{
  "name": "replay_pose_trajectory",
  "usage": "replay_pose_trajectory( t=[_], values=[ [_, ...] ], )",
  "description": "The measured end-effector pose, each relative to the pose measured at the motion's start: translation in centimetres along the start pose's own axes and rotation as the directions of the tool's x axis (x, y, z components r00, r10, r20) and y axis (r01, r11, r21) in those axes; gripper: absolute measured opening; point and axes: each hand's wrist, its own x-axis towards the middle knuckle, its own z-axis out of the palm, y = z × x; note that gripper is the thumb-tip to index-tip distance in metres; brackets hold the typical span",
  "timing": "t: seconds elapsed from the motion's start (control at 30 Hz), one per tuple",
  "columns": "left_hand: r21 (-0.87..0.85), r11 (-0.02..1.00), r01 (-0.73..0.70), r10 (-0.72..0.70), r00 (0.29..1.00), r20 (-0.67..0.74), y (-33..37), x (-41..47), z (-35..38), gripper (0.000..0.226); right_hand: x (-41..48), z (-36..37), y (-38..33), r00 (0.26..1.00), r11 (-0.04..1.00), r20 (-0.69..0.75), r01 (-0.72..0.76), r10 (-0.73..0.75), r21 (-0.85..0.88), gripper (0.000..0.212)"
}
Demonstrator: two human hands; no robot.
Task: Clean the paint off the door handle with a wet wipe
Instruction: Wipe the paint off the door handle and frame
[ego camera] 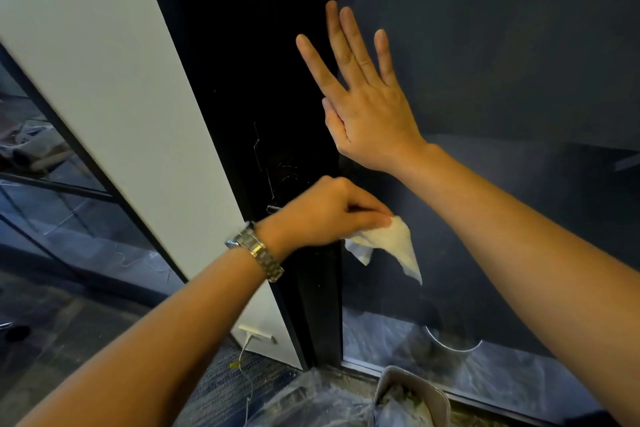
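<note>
My left hand (325, 211), with a metal watch on its wrist, pinches a white wet wipe (388, 246) that hangs down beside the black door edge (256, 80). The hand covers most of the dark door handle; only a small metal end of the handle (273, 209) and the black lock plate (284, 166) above it show. My right hand (360, 104) lies flat with fingers straight and spread against the dark door panel (502, 62), just above the handle.
A white wall panel (121, 97) stands left of the door, with a socket and hanging cable (247, 357) low down. A grey bin (412, 399) lined with plastic sits on the floor below. Plastic sheeting covers the floor at the door's foot. Glass partitions are at far left.
</note>
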Motion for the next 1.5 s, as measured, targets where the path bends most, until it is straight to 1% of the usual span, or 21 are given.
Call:
replay_pose_trajectory(
  t=[0.07, 0.1, 0.23, 0.27, 0.33, 0.4, 0.5, 0.57, 0.67, 0.73, 0.8, 0.9, 0.97, 1.03, 1.1, 1.2, 1.27, 1.37, 1.4, 1.43, 1.5],
  values=[
    [0.028, 0.999, -0.034, 0.033, 0.998, 0.051, 0.2, 0.0, 0.1, 0.025, 0.0, 0.0, 0.0, 1.0, 1.0, 0.002, -0.001, 0.001, -0.002, 0.058],
    [0.035, 0.999, -0.016, 0.014, 0.998, 0.057, -0.1, -0.1, -0.4, 0.025, 0.0, 0.0, 0.0, 1.0, 1.0, 0.006, 0.002, -0.002, -0.002, 0.058],
    [0.106, 0.974, 0.199, -0.198, 0.98, -0.016, -2.3, -0.9, -2.9, 0.022, 0.0, 0.0, 0.1, 1.0, 1.0, 0.002, 0.004, -0.004, 0.01, 0.058],
    [0.115, 0.97, 0.216, -0.216, 0.976, -0.018, -2.4, -1.0, -3.0, 0.022, 0.0, 0.0, 0.1, 1.0, 1.0, 0.0, 0.006, -0.006, 0.013, 0.058],
    [0.11, 0.981, 0.158, -0.161, 0.987, 0.017, -1.6, -0.9, -2.3, 0.023, 0.0, 0.0, 0.0, 1.0, 1.0, 0.0, 0.006, -0.006, 0.014, 0.059],
    [0.061, 0.995, 0.084, -0.089, 0.993, 0.08, -0.4, -0.4, -1.1, 0.025, 0.0, 0.0, 0.1, 1.0, 1.0, 0.005, 0.005, -0.005, 0.008, 0.059],
    [-0.009, 0.996, 0.087, -0.084, 0.979, 0.183, 0.1, 0.1, -1.0, 0.029, 0.0, 0.0, 0.1, 1.0, 1.0, 0.004, 0.009, -0.009, 0.009, 0.058],
    [-0.032, 0.994, 0.108, -0.098, 0.97, 0.222, -0.7, -0.1, -2.1, 0.03, 0.0, 0.0, 0.1, 1.0, 1.0, 0.007, 0.014, -0.014, 0.013, 0.058],
    [-0.032, 0.978, 0.207, -0.197, 0.961, 0.193, -2.0, -0.3, -3.7, 0.026, 0.0, -0.1, 0.2, 1.0, 1.0, 0.014, 0.014, -0.014, 0.009, 0.057],
    [-0.041, 0.975, 0.218, -0.207, 0.96, 0.187, -1.8, -0.2, -3.3, 0.025, 0.0, -0.1, 0.1, 1.0, 1.0, 0.017, 0.012, -0.012, 0.008, 0.057],
    [-0.035, 0.989, 0.145, -0.137, 0.975, 0.176, -0.9, 0.1, -1.9, 0.027, 0.0, -0.1, 0.1, 1.0, 1.0, 0.013, 0.011, -0.011, 0.008, 0.057],
    [0.038, 0.999, -0.013, 0.006, 0.986, 0.166, 0.4, 0.1, 0.5, 0.026, -0.1, -0.1, 0.1, 1.0, 1.0, 0.009, 0.009, -0.009, 0.018, 0.058],
    [0.06, 0.997, -0.057, 0.047, 0.988, 0.146, 0.3, -0.1, 0.4, 0.026, -0.1, -0.1, 0.2, 1.0, 1.0, 0.017, 0.017, -0.018, 0.024, 0.057],
    [0.033, 0.999, -0.018, 0.016, 0.998, 0.066, -0.2, -0.6, -1.0, 0.025, -0.1, -0.2, 0.2, 0.999, 0.999, 0.029, 0.024, -0.025, 0.026, 0.058],
    [0.03, 0.997, 0.076, -0.075, 0.996, -0.039, -1.0, -1.2, -3.0, 0.023, -0.1, -0.2, 0.2, 0.999, 0.999, 0.033, 0.026, -0.026, 0.024, 0.058],
    [0.111, 0.974, 0.199, -0.188, 0.977, -0.1, -1.8, -2.3, -5.9, 0.019, -0.1, -0.2, 0.1, 0.999, 0.999, 0.024, 0.022, -0.023, 0.027, 0.058],
    [0.142, 0.966, 0.218, -0.199, 0.97, -0.136, -1.9, -3.0, -7.6, 0.015, -0.1, -0.2, 0.1, 1.0, 1.0, 0.022, 0.02, -0.021, 0.022, 0.058],
    [0.164, 0.965, 0.207, -0.174, 0.965, -0.195, -1.8, -3.6, -8.8, 0.013, -0.2, -0.2, 0.1, 0.999, 1.0, 0.03, 0.021, -0.021, 0.011, 0.059],
    [0.206, 0.955, 0.214, -0.178, 0.967, -0.18, -1.8, -3.6, -8.5, 0.015, -0.2, -0.2, 0.1, 0.999, 1.0, 0.031, 0.022, -0.022, 0.01, 0.059],
    [0.265, 0.94, 0.215, -0.184, 0.973, -0.136, -1.7, -3.6, -7.9, 0.018, -0.1, -0.3, 0.1, 0.999, 1.0, 0.029, 0.022, -0.022, 0.013, 0.059],
    [0.346, 0.921, 0.179, -0.196, 0.981, 0.014, -1.4, -3.2, -5.9, 0.026, -0.1, -0.3, 0.2, 0.999, 1.0, 0.027, 0.024, -0.025, 0.018, 0.059]
  ],
)
